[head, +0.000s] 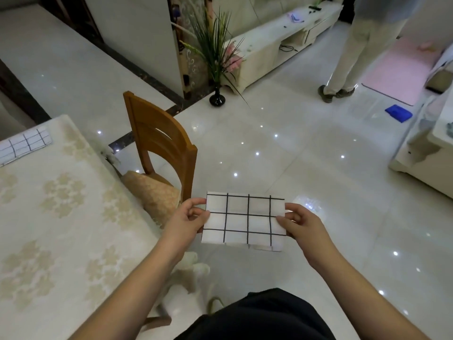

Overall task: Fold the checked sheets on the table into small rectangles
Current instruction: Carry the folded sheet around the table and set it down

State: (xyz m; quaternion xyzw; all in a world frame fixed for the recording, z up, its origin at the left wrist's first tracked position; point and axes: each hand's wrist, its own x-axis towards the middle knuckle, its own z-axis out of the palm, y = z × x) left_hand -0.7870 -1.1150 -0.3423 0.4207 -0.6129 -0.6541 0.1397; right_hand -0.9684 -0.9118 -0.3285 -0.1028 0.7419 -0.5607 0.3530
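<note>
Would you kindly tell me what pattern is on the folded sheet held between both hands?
White with a black grid of thin lines on the folded sheet, seen in the head view.

Matt cloth checked sheet [244,220], glossy tiled floor [294,155] (wooden chair [159,136]).

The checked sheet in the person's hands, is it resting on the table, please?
No, both hands, left and right, hold the checked sheet in the air over the floor, clear of the table.

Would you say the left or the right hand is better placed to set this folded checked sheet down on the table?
Left, probably. The left hand grips the folded sheet's edge on the side nearest the table; the right hand holds the far edge, over the floor.
</note>
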